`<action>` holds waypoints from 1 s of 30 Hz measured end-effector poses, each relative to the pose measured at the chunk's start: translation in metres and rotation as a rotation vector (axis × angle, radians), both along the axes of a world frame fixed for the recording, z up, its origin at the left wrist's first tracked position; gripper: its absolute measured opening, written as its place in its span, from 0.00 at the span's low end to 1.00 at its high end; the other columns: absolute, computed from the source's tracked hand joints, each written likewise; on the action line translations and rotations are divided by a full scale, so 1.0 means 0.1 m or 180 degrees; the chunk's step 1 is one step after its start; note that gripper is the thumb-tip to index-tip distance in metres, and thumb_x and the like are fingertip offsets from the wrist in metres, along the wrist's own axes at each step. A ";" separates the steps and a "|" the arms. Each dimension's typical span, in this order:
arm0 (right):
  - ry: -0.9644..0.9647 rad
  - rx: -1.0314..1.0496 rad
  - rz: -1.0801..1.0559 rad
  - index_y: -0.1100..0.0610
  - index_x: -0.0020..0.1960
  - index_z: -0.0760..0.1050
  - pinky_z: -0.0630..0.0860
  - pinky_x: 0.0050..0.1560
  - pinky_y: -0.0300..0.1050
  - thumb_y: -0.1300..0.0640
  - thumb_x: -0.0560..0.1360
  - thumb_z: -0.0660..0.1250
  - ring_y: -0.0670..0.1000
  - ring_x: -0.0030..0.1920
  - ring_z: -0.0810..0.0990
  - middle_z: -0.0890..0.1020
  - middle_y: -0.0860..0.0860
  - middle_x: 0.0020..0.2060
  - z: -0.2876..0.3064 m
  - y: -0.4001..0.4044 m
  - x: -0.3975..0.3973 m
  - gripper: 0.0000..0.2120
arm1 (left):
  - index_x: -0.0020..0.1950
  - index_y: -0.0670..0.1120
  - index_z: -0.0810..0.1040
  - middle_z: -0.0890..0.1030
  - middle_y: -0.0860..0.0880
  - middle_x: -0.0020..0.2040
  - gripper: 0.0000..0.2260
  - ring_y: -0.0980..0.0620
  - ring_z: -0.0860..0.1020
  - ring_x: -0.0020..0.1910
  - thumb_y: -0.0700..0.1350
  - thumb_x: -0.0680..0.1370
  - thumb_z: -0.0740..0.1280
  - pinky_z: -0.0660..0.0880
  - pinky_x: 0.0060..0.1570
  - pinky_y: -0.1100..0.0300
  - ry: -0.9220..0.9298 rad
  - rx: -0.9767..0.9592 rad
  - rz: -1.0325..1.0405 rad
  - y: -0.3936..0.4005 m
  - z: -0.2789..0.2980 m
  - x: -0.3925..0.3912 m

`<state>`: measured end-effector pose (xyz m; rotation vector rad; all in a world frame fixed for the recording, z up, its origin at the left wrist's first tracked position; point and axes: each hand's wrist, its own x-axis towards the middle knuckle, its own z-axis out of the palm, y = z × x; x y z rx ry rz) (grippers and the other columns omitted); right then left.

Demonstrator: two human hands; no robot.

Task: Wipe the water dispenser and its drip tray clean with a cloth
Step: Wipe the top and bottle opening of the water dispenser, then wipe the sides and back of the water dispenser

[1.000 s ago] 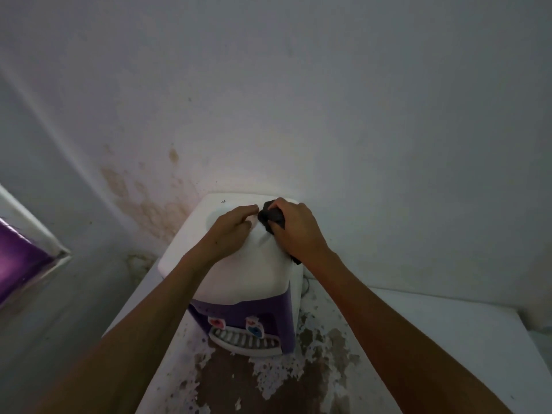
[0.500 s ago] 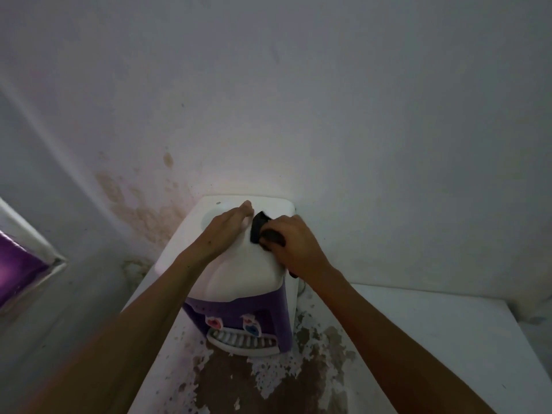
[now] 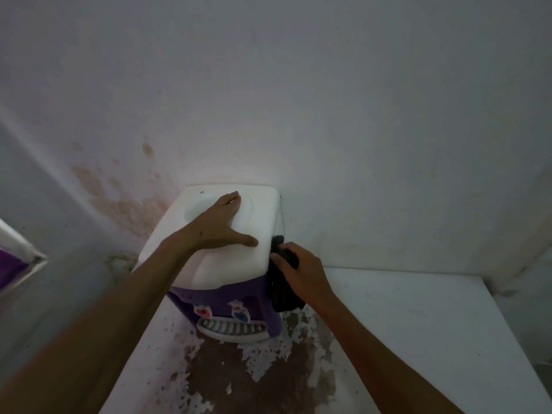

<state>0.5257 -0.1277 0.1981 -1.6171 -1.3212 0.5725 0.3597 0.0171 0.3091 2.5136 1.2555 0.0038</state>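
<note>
The water dispenser stands on a white table, its back against the stained wall near the room corner. Its top is white and its lower body purple, with two taps on the front face, one marked red and one blue. The drip tray, a white slotted grille, sits directly below the taps at the base. The left hand rests flat on the white top, fingers straight and thumb spread outward, holding nothing. The right hand grips a dark cloth with curled fingers and presses it against the dispenser's right side, just below the top edge; the cloth hangs down along that side. In front of the dispenser the table surface is peeled, with a brown patch exposed. A purple item in a pale frame shows at the left edge, too cropped to identify
</note>
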 end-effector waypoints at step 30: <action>0.2075 -0.1059 -0.0290 0.65 0.53 0.80 0.80 0.43 0.48 0.70 0.73 0.67 0.56 0.44 0.82 0.82 0.62 0.45 0.56 -0.07 0.39 0.10 | 0.83 0.48 0.55 0.52 0.46 0.83 0.46 0.46 0.47 0.82 0.60 0.73 0.75 0.42 0.78 0.40 0.0536 0.0415 0.0194 -0.32 0.20 0.18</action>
